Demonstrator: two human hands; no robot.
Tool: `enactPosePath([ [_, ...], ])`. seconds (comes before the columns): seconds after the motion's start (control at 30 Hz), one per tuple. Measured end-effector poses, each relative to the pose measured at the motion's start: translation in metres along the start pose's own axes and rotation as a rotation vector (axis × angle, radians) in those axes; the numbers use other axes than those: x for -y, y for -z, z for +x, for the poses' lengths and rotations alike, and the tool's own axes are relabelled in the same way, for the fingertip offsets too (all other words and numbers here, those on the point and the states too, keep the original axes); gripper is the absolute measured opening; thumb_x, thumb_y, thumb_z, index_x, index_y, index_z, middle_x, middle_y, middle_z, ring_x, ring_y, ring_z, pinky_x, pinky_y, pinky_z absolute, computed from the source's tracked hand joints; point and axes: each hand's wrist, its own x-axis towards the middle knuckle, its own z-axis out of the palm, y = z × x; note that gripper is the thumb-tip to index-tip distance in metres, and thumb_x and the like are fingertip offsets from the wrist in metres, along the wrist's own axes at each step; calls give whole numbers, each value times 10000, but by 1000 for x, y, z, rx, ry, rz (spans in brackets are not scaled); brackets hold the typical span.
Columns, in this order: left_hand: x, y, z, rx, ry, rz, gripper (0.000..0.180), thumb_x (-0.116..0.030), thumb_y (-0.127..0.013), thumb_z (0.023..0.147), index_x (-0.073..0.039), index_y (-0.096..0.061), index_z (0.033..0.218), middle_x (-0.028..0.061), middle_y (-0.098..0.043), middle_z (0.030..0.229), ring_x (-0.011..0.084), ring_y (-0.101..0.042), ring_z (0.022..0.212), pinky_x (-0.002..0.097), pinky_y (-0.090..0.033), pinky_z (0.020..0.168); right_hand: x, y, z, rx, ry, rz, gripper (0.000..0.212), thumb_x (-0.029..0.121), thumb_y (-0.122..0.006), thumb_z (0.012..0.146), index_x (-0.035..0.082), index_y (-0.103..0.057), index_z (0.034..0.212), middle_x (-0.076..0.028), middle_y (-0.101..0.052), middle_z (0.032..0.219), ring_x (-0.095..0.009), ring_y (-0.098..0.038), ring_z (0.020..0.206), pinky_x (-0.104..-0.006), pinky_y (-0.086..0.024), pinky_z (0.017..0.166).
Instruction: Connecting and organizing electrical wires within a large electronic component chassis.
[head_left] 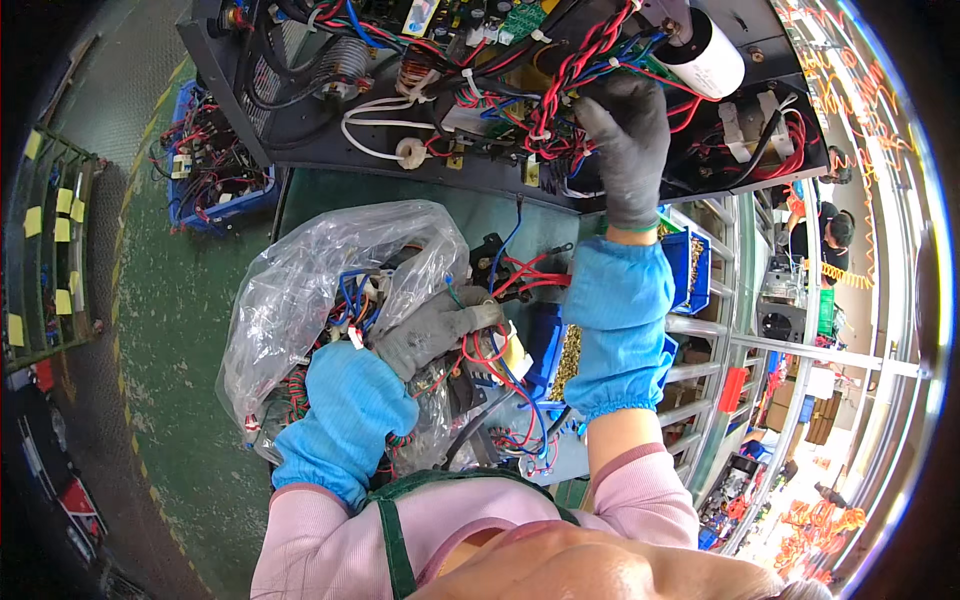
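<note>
My right hand (632, 150), in a grey glove, reaches into a black metal chassis (290, 150) and touches a twisted bundle of red and black wires (572, 85). Its thumb and fingers bend toward each other; the fingertips are partly hidden, so what they pinch does not show. My left hand (432, 330), also gloved, lies lower down at the edge of a clear plastic bag (290, 270) of wired parts. Its fingers are closed, next to thin red and blue wires (480, 350); what is inside them is hidden. Blue sleeves cover both forearms.
Inside the chassis are a white cylinder (708, 58), a coil (345, 65) and circuit boards. A blue bin of wired parts (222, 205) stands at the left. Blue bins of small brass-coloured parts (568, 365) flank my right arm. Metal rails (715, 270) run along the right.
</note>
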Motion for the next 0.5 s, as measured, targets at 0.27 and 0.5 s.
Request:
enactPosePath([
  [0.27, 1, -2, 0, -6, -23, 17, 206, -249, -596, 924, -52, -644, 959, 16, -637, 866, 80, -588, 807, 240, -467, 754, 14, -51, -68, -82, 227, -852, 353, 257, -767, 748, 36, -652, 998, -103, -620, 946, -273, -596, 897, -349, -485, 819],
  [0.5, -3, -3, -3, -83, -64, -26, 212, -257, -588, 931, -51, -632, 953, 5, -634, 857, 76, -591, 779, 238, -476, 729, 13, -24, -57, 43, -131, -224, 253, 238, -729, 795, 5, -635, 832, -85, -561, 821, -201, -538, 747, -300, -431, 695],
])
